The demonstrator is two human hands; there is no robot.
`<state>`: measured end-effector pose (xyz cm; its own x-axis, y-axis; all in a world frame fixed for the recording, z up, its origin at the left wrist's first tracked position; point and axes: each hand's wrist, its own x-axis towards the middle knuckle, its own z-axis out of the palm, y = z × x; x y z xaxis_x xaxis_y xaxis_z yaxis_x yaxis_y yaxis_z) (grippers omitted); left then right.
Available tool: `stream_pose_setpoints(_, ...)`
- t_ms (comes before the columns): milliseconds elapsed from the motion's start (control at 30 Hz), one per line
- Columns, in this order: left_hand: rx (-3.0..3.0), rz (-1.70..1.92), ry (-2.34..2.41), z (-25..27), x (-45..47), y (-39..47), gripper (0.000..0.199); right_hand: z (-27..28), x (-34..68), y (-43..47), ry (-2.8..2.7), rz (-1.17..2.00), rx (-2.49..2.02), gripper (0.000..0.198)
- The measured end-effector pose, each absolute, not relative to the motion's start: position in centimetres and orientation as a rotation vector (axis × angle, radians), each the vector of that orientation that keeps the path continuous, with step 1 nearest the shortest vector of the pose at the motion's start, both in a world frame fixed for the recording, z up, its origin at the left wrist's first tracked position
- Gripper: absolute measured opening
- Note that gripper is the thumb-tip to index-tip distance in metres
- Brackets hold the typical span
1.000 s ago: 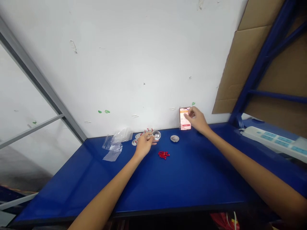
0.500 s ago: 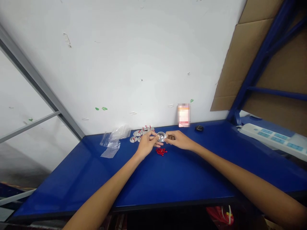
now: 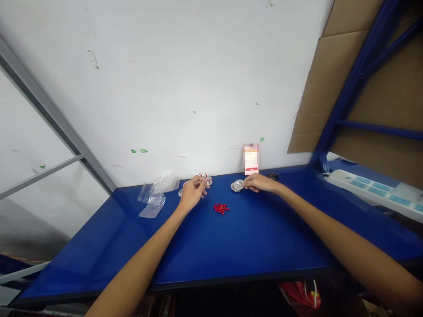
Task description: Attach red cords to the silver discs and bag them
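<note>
My right hand (image 3: 257, 182) pinches the edge of a small silver metal disc (image 3: 239, 184) with a raised centre. This disc sits over another silver disc (image 3: 234, 189) on the blue table, partly covering it. On the left, my left hand (image 3: 193, 193) hovers with loosely bent fingers over several silver discs (image 3: 208, 180) bearing red cord loops. No held thing shows between its fingers, and the hand hides most of those discs. A small pile of red cords (image 3: 220, 208) lies on the table between and in front of my hands.
Clear plastic bags (image 3: 155, 200) lie left of the discs. A phone (image 3: 251, 159) leans against the white wall, with a small black object (image 3: 272, 176) beside it. At the right stands a white power strip (image 3: 373, 187). The blue table (image 3: 185, 251) has a dark front edge.
My hands have moved apart. The right hand has carried the disc to the right, onto another disc now visible there. My left hand has let go of the disc and shifted left.
</note>
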<state>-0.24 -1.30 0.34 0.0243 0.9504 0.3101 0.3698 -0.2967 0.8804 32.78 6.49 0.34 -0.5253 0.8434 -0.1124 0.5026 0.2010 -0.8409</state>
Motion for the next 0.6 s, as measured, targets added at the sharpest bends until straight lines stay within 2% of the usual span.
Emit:
stream_pose_setpoints(400, 1.843, 1.201, 1.433, -0.12, -0.95, -0.92, 0.021, 0.11, 32.62, 6.41, -2.338, 1.108, -1.218, 0.061)
stream_pose_setpoints(600, 1.9, 1.162, 1.519, 0.07, -1.32, -0.9, 0.018, 0.14, 32.45, 6.24, -2.399, 0.987, -1.242, 0.064)
